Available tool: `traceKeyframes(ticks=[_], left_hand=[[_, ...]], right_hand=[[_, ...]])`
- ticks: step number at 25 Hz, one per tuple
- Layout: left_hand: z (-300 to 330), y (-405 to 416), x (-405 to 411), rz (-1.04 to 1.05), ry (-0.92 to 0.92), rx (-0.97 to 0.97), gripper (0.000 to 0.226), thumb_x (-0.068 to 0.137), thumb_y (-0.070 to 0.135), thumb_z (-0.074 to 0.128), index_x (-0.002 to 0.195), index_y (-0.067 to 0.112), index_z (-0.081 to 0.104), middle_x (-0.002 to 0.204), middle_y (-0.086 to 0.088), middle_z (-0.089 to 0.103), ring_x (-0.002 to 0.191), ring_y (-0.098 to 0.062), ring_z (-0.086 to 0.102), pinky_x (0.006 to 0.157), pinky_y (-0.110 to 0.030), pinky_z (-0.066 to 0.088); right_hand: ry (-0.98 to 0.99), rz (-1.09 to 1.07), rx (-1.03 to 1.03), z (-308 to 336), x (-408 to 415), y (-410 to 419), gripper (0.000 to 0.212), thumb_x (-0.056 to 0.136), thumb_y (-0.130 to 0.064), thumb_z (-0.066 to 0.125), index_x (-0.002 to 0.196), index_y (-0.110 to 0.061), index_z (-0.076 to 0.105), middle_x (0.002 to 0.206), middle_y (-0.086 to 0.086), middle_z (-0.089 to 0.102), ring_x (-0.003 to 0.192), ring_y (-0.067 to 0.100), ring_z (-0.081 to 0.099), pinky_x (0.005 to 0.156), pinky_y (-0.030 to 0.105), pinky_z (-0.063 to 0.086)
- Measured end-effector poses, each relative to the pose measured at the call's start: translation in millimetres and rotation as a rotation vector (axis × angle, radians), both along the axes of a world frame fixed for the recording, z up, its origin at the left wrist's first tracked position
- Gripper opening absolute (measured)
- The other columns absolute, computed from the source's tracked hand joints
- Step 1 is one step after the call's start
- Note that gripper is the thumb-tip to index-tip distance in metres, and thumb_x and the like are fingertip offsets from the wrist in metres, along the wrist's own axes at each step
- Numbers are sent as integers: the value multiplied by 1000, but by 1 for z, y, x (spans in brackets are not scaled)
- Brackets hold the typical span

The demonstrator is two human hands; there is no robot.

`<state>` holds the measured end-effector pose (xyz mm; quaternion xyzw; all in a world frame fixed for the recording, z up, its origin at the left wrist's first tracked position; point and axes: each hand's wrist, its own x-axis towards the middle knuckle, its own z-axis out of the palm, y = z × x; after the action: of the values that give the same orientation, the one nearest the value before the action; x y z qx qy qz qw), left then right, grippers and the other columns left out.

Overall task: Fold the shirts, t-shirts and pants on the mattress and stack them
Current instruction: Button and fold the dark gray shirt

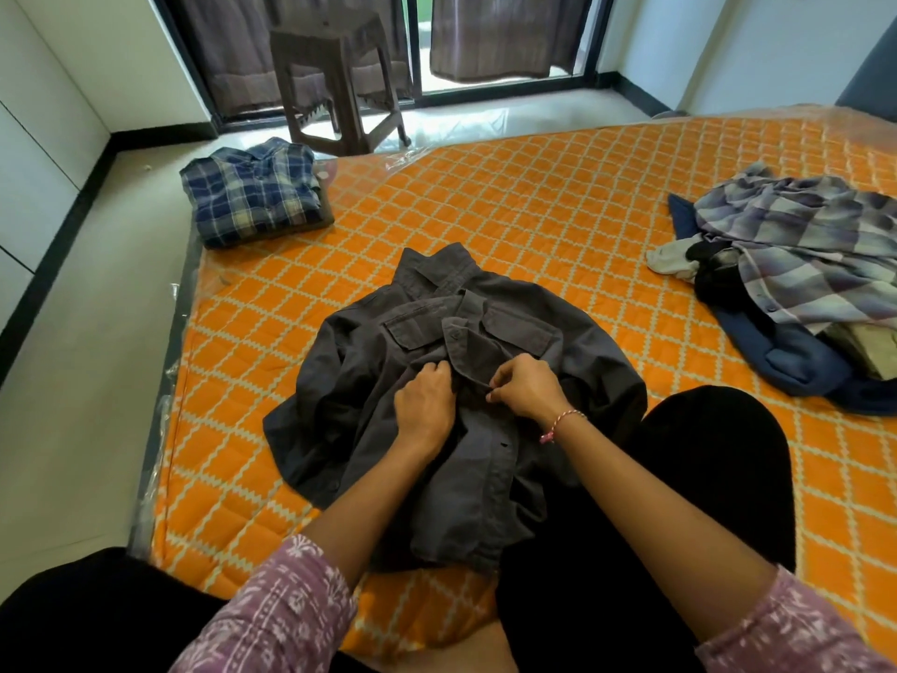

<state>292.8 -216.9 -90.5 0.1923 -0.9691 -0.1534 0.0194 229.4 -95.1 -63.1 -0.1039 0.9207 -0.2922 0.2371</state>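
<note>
Dark grey shirt (485, 342) spread at the mattress's (582, 196) near-left area — collar toward the far edge. Left hand (424, 403) and right hand (526, 388) both pinch its button placket, fingers curled on cloth. Folded blue plaid shirt (255, 191) at far-left corner; unfolded clothes pile (801, 264) at the right edge.

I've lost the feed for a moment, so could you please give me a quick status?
Left hand and right hand both pinching the grey shirt at its placket. Shirt unfolded. Plaid shirt folded far left. Pile waits right. Nothing in the way.

On the mattress (558, 196), an open shirt (369, 381) lies centre, folded shirt (252, 191) far left, clothes heap (796, 264) right
</note>
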Motion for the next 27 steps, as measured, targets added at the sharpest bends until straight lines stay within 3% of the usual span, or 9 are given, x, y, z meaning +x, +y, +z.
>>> traceKeyframes(ticks=[3,7,10,14,19,22,25,27], left_hand=[[2,-1,-4,60,12,58,18,97,13,43,99,6,60,106,-11,62,96,-32,60,69,-38,43],[3,-7,3,41,169,207,14,88,10,54,78,4,62,83,-12,65,78,-30,62,57,-32,39],[16,-19,8,108,211,285,3,82,10,66,85,9,68,82,-8,70,80,-24,65,64,-32,51],[31,-29,7,11,114,268,16,80,11,71,95,14,66,81,-3,68,82,-21,65,71,-36,54],[44,-35,13,90,110,716,12,78,1,72,82,9,64,67,-7,66,67,-16,66,70,-30,56],[51,-32,17,103,105,756,11,79,1,72,80,9,65,66,-6,66,62,-12,64,57,-17,49],[54,-28,16,69,81,739,14,79,1,71,73,12,65,65,-3,65,60,-10,63,60,-18,52],[54,-27,17,98,102,830,15,79,0,71,73,13,65,67,-3,66,61,-11,64,63,-20,53]], right_hand=[[123,-34,-4,-4,0,1,2,80,-12,72,78,-14,72,89,10,71,87,23,66,75,30,53],[141,48,-107,-4,4,-3,9,79,-10,70,75,-17,70,83,6,71,80,17,65,75,30,53],[153,28,-151,-2,7,-6,12,79,-12,72,71,-19,66,77,3,68,74,13,61,67,23,46],[186,47,-76,3,11,-14,16,81,-18,67,66,-20,62,76,3,65,77,19,62,67,28,48],[85,-62,-257,7,23,-17,11,81,-10,64,73,-5,70,69,5,64,68,14,58,60,23,44],[42,-216,-381,10,32,-18,9,80,-12,67,72,-9,70,70,2,65,67,10,57,61,23,46],[34,-260,-414,10,43,-20,7,80,-11,69,73,-9,71,68,0,64,63,7,56,54,17,42],[1,-282,-462,9,46,-19,5,79,-9,70,75,-10,73,71,0,67,67,7,59,57,16,44]])
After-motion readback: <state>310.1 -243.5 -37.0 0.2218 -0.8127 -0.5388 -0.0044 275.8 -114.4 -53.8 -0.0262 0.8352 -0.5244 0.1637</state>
